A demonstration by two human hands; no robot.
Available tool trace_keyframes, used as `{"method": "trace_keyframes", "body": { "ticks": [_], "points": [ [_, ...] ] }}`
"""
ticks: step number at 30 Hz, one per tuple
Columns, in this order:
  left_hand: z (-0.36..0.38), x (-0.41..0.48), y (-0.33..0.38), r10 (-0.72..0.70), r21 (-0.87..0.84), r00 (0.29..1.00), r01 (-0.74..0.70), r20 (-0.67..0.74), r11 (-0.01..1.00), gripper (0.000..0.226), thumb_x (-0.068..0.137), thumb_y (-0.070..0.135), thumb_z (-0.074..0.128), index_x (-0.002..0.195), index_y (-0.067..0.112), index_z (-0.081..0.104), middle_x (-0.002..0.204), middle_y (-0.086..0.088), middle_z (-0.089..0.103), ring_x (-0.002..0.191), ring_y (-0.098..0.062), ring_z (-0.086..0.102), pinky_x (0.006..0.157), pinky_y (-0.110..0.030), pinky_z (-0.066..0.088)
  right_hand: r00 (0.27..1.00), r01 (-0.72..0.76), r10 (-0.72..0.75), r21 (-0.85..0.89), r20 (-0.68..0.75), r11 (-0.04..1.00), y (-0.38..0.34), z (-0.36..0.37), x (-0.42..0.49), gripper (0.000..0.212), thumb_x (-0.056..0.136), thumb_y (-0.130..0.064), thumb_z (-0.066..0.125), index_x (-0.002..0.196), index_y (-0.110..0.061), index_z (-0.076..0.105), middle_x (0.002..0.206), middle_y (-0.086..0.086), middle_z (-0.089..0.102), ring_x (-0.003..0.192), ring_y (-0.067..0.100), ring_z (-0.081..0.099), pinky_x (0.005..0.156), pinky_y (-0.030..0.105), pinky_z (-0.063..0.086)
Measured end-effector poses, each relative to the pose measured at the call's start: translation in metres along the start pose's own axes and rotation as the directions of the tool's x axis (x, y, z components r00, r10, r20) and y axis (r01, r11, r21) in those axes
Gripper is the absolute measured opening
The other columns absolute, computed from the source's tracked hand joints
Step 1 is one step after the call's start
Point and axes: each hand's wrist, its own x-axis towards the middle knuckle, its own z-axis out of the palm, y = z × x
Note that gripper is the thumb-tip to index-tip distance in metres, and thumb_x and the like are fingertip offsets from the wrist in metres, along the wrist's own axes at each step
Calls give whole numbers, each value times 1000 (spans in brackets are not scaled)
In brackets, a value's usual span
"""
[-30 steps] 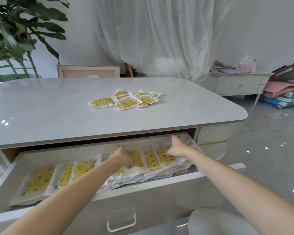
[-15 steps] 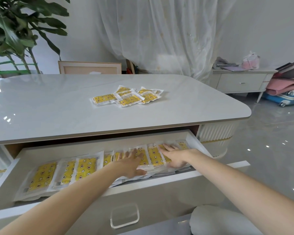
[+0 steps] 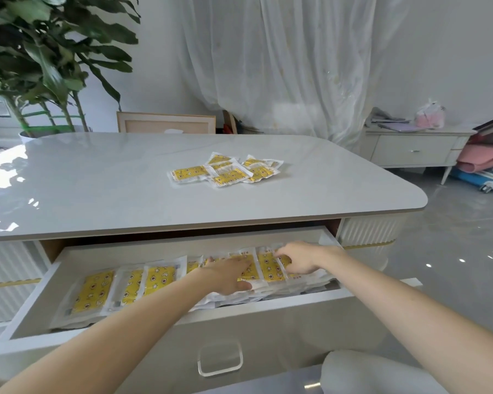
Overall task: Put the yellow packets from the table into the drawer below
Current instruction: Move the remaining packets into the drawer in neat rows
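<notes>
Hands down in the open white drawer (image 3: 268, 305), on its row of yellow plastic packets (image 3: 269, 269).
Left hand (image 3: 230, 275) lay flat, fingers straight; right hand (image 3: 300, 258) had fingers bent, grip unclear. Another pile (image 3: 225, 172) sat on the glossy grey table (image 3: 97, 180).

Two hands (image 3: 231, 275), one drawer (image 3: 154, 351), about six yellow packets (image 3: 228, 176) on one table (image 3: 97, 180).

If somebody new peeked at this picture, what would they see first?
Probably the bright yellow: a loose pile of yellow packets on the glossy white table, and a long row of yellow packets filling the open white drawer below. Then the left hand and right hand, resting on that row's right end.
</notes>
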Motion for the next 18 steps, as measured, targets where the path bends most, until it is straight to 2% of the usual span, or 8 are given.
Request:
{"method": "trace_keyframes", "body": {
  "ticks": [3,5,7,10,12,15,18],
  "points": [
    [-14,-7,1,-15,28,1000,15,-2,999,50,97,38,43,143,19,35,144,-2,45,129,-24,45,105,-44,40,997,74,-72,68,-30,995,-16,-24,-17,43,96,-16,49,139,-19,49,143,0,49,128,19,48,101,28,40],
    [-31,-16,1,-37,12,998,38,-43,999,44,96,36,44,138,22,43,136,0,51,123,-23,50,100,-41,45,991,111,-104,98,-80,989,-25,-38,-26,37,95,-17,49,131,-20,58,134,-2,56,119,16,54,91,24,42],
    [-51,-29,-1,-49,-12,989,47,-141,999,38,96,34,45,132,25,50,131,3,55,119,-20,53,97,-38,47,983,136,-116,135,-144,981,-33,-50,-31,36,93,-13,50,126,-20,62,127,-1,61,102,14,58,83,24,44],
    [-76,-48,-12,-81,-31,957,75,-279,997,32,95,28,44,125,23,56,126,4,57,115,-19,54,95,-34,47,963,156,-107,183,-248,971,-41,-66,-33,36,91,-9,51,123,-20,63,119,2,64,85,14,58,79,27,49],
    [-87,-58,-23,-124,-79,921,102,-369,992,28,95,26,43,119,23,58,122,3,59,110,-19,55,91,-33,48,942,150,-70,226,-329,962,-44,-74,-32,32,91,-13,53,119,-24,65,117,1,64,85,13,56,83,30,50],
    [-96,-64,-43,-192,-154,875,137,-444,979,25,94,25,44,114,21,58,117,3,60,106,-18,57,87,-31,47,898,150,7,323,-440,934,-48,-82,-23,31,91,-18,49,115,-30,64,114,-1,62,96,16,60,91,36,50],
    [-101,-59,-63,-251,-175,855,190,-455,966,32,94,26,45,125,20,51,126,0,55,114,-20,53,92,-33,46,853,224,48,447,-520,866,-55,-86,-9,33,93,-16,46,120,-27,61,116,-1,61,102,15,59,89,31,49]
  ]
}}
